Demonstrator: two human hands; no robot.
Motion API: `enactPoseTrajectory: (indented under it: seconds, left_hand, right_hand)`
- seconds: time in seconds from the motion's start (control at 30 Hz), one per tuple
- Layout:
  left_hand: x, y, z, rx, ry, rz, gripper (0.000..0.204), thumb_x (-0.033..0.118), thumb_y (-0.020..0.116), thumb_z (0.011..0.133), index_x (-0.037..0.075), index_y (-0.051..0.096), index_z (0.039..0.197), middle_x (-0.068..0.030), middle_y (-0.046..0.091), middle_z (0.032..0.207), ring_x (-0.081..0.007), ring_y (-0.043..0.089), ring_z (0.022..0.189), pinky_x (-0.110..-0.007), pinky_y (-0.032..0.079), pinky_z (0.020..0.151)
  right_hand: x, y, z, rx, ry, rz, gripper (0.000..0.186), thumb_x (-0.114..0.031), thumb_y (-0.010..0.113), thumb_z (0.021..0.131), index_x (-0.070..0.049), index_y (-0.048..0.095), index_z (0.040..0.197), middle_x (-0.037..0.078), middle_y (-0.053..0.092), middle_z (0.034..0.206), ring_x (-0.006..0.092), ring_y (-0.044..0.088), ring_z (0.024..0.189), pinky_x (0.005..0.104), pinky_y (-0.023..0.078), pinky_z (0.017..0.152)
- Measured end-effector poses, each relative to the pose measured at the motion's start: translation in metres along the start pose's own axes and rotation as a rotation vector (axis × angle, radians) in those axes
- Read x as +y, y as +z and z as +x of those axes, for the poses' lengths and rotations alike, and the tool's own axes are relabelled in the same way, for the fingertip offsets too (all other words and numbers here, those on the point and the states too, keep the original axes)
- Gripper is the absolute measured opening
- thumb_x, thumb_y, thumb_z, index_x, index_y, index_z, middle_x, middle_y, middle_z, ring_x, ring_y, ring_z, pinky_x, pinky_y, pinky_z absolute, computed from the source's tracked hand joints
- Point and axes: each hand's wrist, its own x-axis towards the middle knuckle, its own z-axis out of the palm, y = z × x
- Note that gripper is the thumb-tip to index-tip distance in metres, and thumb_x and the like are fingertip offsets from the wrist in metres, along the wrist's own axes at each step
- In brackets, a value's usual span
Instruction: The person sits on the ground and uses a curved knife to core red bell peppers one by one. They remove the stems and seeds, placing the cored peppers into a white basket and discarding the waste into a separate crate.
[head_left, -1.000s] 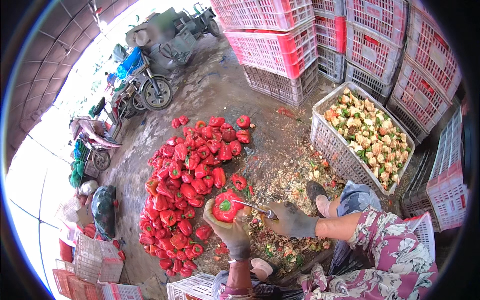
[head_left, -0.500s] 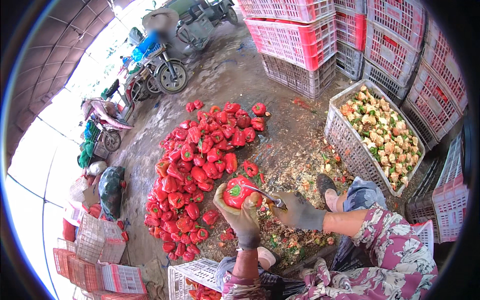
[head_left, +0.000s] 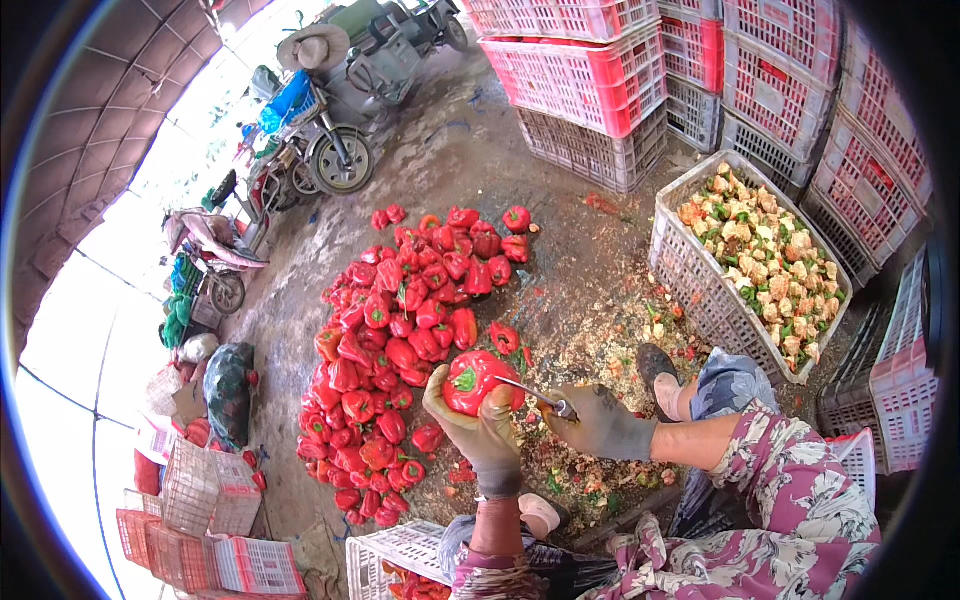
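Left hand: your gloved left hand (head_left: 483,432) cups a red bell pepper (head_left: 477,378) from below, fingers wrapped up around its sides, green stem end turned to the left.
Right hand: your gloved right hand (head_left: 598,420) is clenched on the handle of a small knife (head_left: 533,390); the handle itself is buried in the fist, so you see only the thin blade.
Blade: it runs left from the fist to the pepper's right side; whether the tip is in the flesh or only touching the skin is too small to tell.
Pepper's place: held up in front of you, above the wet ground, just right of the pepper pile (head_left: 410,330).
Pile: red peppers heaped on the concrete to your left; those underneath are covered by the top layer.
Scraps: cores and seeds (head_left: 590,480) litter the ground below your hands, partly hidden by your wrists.
Grey crate: the crate (head_left: 690,275) to your right holds pale cores and green stems; its far corner meets the stacked crates.
Stacked crates: red and grey crates (head_left: 600,75) rise behind and run off the top and right edges.
White crate: a white crate (head_left: 395,550) by your knees is cut by the lower edge, its contents barely showing.
Foot: one shoe (head_left: 660,365) shows beside your knee; the other foot is hard to make out.
Vehicles: a motor tricycle (head_left: 350,110) stands in the bright, washed-out far left.
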Motion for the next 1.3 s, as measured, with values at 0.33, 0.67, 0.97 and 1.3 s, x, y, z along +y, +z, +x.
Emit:
enactPoseTrajectory:
  seconds: [0.33,0.67,0.97,1.3]
  left_hand:
    - [-0.005,-0.019,0.024,0.143,-0.136,-0.295,0.059,0.053,0.050,0.101,-0.001,0.047,0.125,-0.0124,0.055,0.113,-0.0195,0.058,0.101,-0.033,0.053,0.085]
    - [-0.009,-0.017,-0.017,-0.323,-0.238,-0.149,0.049,0.031,0.066,0.095,-0.002,0.050,0.128,-0.0126,0.053,0.122,-0.0230,0.051,0.117,-0.037,0.039,0.104]
    - [0.013,-0.012,-0.017,-0.398,-0.285,-0.313,0.047,0.039,0.067,0.093,-0.001,0.057,0.116,-0.0083,0.059,0.111,-0.0166,0.055,0.104,-0.033,0.045,0.095]
    - [0.001,-0.017,-0.015,-0.486,-0.381,-0.368,0.056,0.050,0.063,0.095,0.000,0.057,0.117,-0.0084,0.061,0.110,-0.0143,0.058,0.098,-0.030,0.048,0.088]
  right_hand:
    - [0.045,0.014,-0.019,-0.121,-0.138,-0.448,0.032,-0.024,0.061,0.093,-0.008,0.056,0.121,0.013,0.065,0.084,0.0298,0.070,0.082,0.0413,0.054,0.071]
    - [-0.006,-0.026,0.038,-0.206,-0.142,0.193,0.076,-0.034,0.076,0.085,-0.005,0.044,0.147,0.021,0.064,0.121,0.0300,0.065,0.110,0.0390,0.050,0.096]
    - [-0.032,-0.053,0.033,-0.266,-0.053,0.278,0.054,-0.021,0.073,0.081,-0.003,0.059,0.129,0.007,0.068,0.089,0.0101,0.058,0.074,0.0299,0.051,0.068]
    - [-0.018,-0.058,0.036,-0.282,0.165,0.593,0.033,-0.014,0.071,0.083,-0.002,0.067,0.113,0.006,0.069,0.090,0.0059,0.061,0.083,0.0258,0.051,0.074]
